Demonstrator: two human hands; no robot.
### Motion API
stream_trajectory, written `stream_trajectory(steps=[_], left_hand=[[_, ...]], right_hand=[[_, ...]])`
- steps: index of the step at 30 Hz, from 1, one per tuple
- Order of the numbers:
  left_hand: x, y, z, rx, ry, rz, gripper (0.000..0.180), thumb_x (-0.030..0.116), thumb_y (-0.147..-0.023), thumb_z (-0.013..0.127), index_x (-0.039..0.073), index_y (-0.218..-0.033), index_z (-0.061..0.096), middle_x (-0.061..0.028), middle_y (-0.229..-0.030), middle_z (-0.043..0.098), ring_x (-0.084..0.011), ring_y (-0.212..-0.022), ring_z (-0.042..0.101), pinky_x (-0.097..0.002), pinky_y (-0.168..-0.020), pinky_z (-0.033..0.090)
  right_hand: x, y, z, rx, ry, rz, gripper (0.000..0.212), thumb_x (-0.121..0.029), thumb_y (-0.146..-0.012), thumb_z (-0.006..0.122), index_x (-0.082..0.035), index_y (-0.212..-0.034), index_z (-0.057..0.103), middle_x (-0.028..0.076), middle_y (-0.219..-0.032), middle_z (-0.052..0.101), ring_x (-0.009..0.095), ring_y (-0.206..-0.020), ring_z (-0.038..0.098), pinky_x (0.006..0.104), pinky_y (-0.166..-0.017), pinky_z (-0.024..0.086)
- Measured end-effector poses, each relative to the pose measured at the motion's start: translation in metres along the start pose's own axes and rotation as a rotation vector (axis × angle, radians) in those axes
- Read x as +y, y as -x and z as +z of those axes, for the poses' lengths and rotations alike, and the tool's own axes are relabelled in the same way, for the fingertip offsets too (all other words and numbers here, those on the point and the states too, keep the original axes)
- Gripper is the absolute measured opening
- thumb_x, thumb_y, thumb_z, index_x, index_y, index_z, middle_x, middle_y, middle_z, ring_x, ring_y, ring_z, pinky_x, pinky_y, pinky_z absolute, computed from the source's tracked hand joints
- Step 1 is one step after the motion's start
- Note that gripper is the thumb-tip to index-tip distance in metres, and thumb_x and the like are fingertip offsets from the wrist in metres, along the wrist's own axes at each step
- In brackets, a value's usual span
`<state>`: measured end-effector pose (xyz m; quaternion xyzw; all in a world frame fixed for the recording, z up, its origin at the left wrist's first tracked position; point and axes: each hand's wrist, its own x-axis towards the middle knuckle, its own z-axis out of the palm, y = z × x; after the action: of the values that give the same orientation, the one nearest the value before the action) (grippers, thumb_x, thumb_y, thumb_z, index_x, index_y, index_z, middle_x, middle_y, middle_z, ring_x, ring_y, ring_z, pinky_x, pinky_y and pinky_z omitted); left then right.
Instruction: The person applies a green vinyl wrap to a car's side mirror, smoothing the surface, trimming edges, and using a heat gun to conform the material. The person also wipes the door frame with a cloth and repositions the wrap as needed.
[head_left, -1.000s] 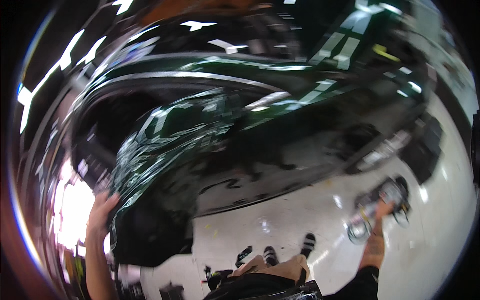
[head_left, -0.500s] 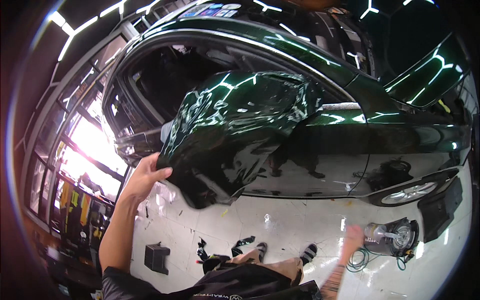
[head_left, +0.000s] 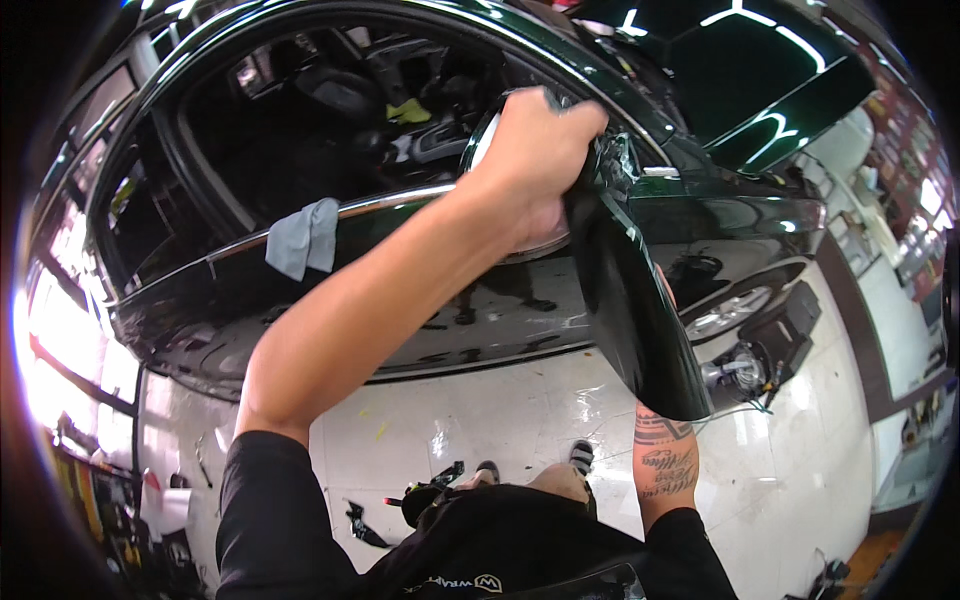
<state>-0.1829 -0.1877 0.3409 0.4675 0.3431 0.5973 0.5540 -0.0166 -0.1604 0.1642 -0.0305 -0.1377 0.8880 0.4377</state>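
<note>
My left hand is closed in a fist around the gathered upper end of a dark green glossy vinyl film. From the fist the film hangs down to the right in a long curved fold. Behind the film, my right forearm reaches up; the right hand is almost wholly hidden. Both arms are in front of a dark green car door, below its open window. A pale rounded part beside my left wrist is mostly covered, so I cannot tell what it is.
A grey cloth hangs over the door's window sill. The car's hood stands raised at the right. A machine with a hose sits on the tiled floor near the front wheel. Film scraps lie near my feet.
The film, spread wide across the door and window before, is now bunched and hanging at the right. My left hand has swung up and right with it. My right arm has risen behind it.
</note>
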Motion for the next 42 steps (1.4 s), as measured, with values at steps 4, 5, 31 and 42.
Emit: stream_trajectory(steps=[4, 5, 31, 42], left_hand=[[-0.045, 0.043, -0.057, 0.015, -0.015, 0.148, 0.022, -0.003, -0.09, 0.052, -0.003, -0.109, 0.061, -0.0065, -0.099, 0.068, -0.0136, -0.086, 0.064, -0.0305, -0.078, 0.053], [-0.05, 0.047, -0.056, 0.017, 0.033, 0.104, 0.024, -0.002, -0.091, 0.052, -0.004, -0.113, 0.059, -0.0063, -0.103, 0.067, -0.0128, -0.09, 0.064, -0.0301, -0.08, 0.053], [-0.012, 0.037, -0.07, -0.076, -0.044, -0.092, 0.017, 0.013, -0.091, 0.066, -0.002, -0.099, 0.068, -0.01, -0.087, 0.069, -0.0192, -0.071, 0.068, -0.0334, -0.062, 0.054], [-0.047, 0.05, -0.087, 0.02, -0.164, 0.043, 0.014, 0.011, -0.09, 0.063, -0.002, -0.092, 0.068, -0.0014, -0.086, 0.068, -0.0065, -0.07, 0.06, -0.0257, -0.063, 0.049]], right_hand=[[0.037, 0.023, 0.054, 0.399, 0.356, -0.044, 0.033, -0.04, -0.097, 0.062, -0.009, -0.086, 0.065, 0.013, -0.073, 0.068, 0.023, -0.063, 0.066, 0.0363, -0.058, 0.055], [0.035, 0.027, 0.033, 0.42, 0.401, -0.093, 0.031, -0.039, -0.096, 0.063, -0.009, -0.088, 0.066, 0.012, -0.073, 0.068, 0.023, -0.061, 0.064, 0.0357, -0.056, 0.053], [0.079, 0.01, 0.147, 0.113, 2.409, -1.172, 0.069, 0.002, -0.068, 0.069, -0.005, -0.133, 0.046, 0.016, -0.12, 0.052, 0.038, -0.111, 0.055, 0.0456, -0.089, 0.049], [0.089, 0.045, 0.115, -0.159, 2.086, -0.987, 0.024, -0.018, -0.08, 0.079, -0.001, -0.088, 0.064, 0.015, -0.096, 0.062, 0.032, -0.081, 0.064, 0.0371, -0.069, 0.053]])
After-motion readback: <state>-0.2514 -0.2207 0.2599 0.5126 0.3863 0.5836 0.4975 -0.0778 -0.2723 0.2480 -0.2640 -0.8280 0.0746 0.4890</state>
